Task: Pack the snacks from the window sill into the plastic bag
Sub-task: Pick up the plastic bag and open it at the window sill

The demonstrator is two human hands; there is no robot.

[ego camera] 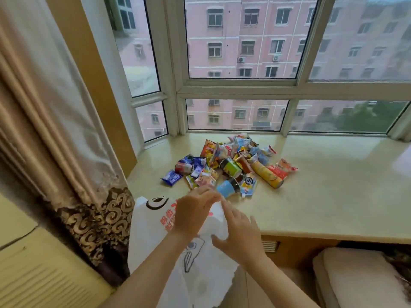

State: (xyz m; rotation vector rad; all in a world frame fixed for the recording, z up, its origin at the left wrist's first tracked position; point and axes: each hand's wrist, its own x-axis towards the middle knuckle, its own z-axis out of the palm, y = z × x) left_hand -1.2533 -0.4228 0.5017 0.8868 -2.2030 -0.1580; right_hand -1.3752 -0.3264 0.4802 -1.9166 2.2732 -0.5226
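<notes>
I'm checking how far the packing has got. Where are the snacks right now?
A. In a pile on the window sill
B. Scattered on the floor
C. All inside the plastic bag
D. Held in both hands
A: the snacks lie heaped on the window sill, while both hands work at the plastic bag below its edge.
</notes>
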